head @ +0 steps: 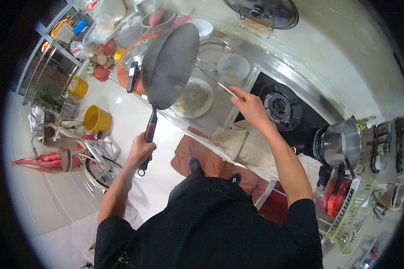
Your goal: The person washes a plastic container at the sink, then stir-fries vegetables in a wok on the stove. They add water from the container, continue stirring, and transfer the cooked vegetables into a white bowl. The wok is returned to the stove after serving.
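Note:
My left hand (142,149) grips the handle of a dark wok (171,67), which is tilted steeply over the counter, its inside facing right. Partly behind the wok's lower rim is a white plate (209,107) with greenish food (196,95) on it. Steam hazes the air there. My right hand (250,106) is closed around the handle of a metal utensil (225,88) that points up and left, toward the wok; its far end is hard to make out. Just beyond the utensil are a translucent bowl (233,67) and a round metal rack (219,43).
A gas burner (278,105) lies right of my right hand, with a steel pot (343,144) farther right. Behind the wok are an orange basin (121,75) and a glass lid (136,50). Cloth (259,144) covers the counter's front edge. Yellow buckets (97,119) and a bicycle (97,161) stand at left.

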The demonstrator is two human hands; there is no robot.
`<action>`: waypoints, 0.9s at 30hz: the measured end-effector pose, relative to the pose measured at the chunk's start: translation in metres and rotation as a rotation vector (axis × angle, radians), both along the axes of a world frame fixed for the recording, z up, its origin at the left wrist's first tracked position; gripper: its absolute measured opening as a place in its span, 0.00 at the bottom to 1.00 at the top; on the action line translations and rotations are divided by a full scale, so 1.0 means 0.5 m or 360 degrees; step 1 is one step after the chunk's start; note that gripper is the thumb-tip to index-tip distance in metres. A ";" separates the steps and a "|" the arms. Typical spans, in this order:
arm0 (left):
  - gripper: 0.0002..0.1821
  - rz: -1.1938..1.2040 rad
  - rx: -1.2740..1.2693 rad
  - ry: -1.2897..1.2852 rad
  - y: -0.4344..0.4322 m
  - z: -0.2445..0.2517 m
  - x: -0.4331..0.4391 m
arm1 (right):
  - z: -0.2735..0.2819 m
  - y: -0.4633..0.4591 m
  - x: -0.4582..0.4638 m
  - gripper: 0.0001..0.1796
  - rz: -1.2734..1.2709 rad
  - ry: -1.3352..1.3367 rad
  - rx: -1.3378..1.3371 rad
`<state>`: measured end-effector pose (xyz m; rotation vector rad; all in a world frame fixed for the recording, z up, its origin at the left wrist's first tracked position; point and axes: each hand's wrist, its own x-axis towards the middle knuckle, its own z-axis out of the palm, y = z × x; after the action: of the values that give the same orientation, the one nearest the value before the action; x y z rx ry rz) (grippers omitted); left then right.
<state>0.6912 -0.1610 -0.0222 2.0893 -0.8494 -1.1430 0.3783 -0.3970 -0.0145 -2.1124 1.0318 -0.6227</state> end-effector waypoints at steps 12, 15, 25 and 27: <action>0.12 0.0045 -0.0004 0.0117 -0.003 0.055 0.006 | -0.039 0.017 0.071 0.21 0.0122 -0.0389 0.0030; 0.11 0.0058 -0.0041 0.0121 -0.007 0.051 0.009 | -0.054 0.013 0.052 0.21 0.0274 -0.0183 -0.0442; 0.10 0.0094 -0.0105 0.0110 -0.001 0.013 0.010 | -0.023 -0.005 -0.019 0.21 0.0283 0.0518 -0.0603; 0.11 0.0089 -0.0114 0.0080 0.001 0.011 0.004 | -0.018 -0.006 0.008 0.21 0.0219 0.0399 -0.0638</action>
<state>0.6931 -0.1607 -0.0166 2.0052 -0.7915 -1.1149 0.3825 -0.3999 -0.0236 -2.6423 0.9405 -0.5399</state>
